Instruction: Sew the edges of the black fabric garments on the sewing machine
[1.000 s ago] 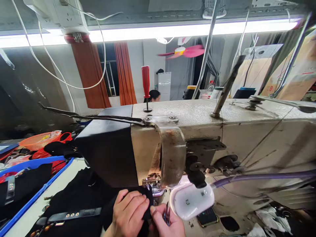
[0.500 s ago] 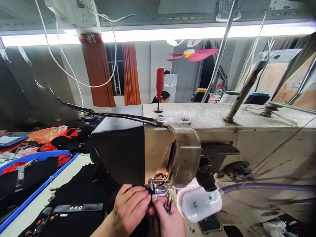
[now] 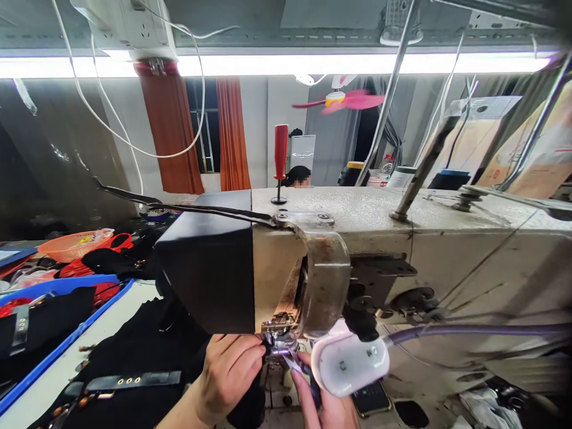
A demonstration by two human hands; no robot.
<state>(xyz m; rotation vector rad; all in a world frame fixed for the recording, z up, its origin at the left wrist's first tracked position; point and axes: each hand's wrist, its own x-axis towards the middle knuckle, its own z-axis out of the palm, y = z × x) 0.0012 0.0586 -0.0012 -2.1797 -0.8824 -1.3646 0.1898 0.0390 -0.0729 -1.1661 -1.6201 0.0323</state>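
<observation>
A sewing machine (image 3: pixel 393 208) fills the middle of the view, its needle area low at the centre. My left hand (image 3: pixel 232 372) is beside the presser foot (image 3: pixel 279 344), fingers pinched on black fabric (image 3: pixel 251 405), part of which hangs beneath the hand. In my right hand (image 3: pixel 328 408) is a pair of thread snips (image 3: pixel 292 362), blades pointing up and left toward the needle area. The lamp hides some of the right fingers. To the left lies more black cloth with an eyeleted strap (image 3: pixel 134 380) and beads.
A white lamp (image 3: pixel 353 366) on a purple flexible neck sits right of the needle, above a phone (image 3: pixel 373 398). At far left is a blue tray (image 3: pixel 84 325) of black pieces. A red screwdriver (image 3: pixel 280 152) stands on the machine. Behind it, a person's head shows.
My right hand has moved away from my left and down to the right, bringing the snips' blades into clear sight. The left hand stays by the presser foot. The view has shifted slightly.
</observation>
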